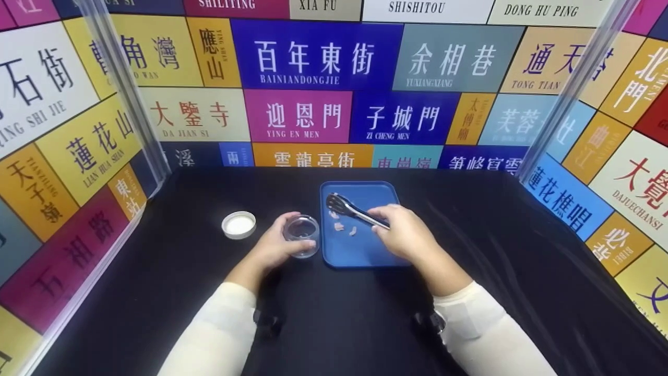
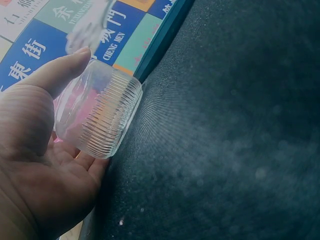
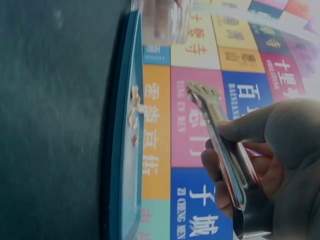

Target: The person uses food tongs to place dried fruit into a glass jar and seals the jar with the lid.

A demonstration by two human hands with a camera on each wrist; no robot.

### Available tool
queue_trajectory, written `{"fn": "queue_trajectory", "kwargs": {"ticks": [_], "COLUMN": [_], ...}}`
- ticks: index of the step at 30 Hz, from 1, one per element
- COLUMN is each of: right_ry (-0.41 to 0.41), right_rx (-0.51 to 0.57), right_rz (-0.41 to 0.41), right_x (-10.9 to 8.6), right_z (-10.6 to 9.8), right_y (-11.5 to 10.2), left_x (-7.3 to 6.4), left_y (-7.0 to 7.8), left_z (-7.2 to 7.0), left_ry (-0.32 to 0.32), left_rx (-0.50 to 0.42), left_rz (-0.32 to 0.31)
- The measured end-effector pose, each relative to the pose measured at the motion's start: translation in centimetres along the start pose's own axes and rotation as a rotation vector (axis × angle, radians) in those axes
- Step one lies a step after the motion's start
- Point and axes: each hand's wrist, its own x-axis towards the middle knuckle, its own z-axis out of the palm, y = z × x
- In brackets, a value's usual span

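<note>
My left hand (image 1: 277, 239) grips a clear glass jar (image 1: 303, 227), its fingers and thumb around the sides. Ribbed lower walls show on the jar (image 2: 111, 117) in the left wrist view, with its base at or just above the black cloth. Above the blue tray (image 1: 365, 255), my right hand (image 1: 409, 232) holds metal tongs (image 1: 345, 205) between thumb and fingers. Slotted tips of the tongs (image 3: 206, 95) are close together, and I see nothing between them. Several small pale pieces (image 1: 338, 226) lie on the tray's left part, below the tongs; their kind is unclear.
A round white lid (image 1: 239, 224) lies on the black cloth (image 1: 334, 318), left of my left hand. Panels printed with colourful signs (image 1: 313, 57) enclose the back and both sides. Clear corner posts (image 1: 125, 78) stand where the panels meet.
</note>
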Motion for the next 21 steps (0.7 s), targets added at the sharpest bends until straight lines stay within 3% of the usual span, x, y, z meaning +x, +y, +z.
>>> {"fn": "queue_trajectory", "kwargs": {"ticks": [12, 21], "right_ry": [0.020, 0.001], "right_rx": [0.067, 0.055], "right_rz": [-0.113, -0.131], "right_x": [-1.3, -1.4], "right_z": [0.8, 1.2], "right_y": [-2.7, -3.1], "left_x": [0.0, -0.1], "left_y": [0.0, 0.0], "left_z": [0.0, -0.1], "left_ry": [-0.001, -0.008], "left_rx": [0.006, -0.001], "left_rz": [0.009, 0.010]}}
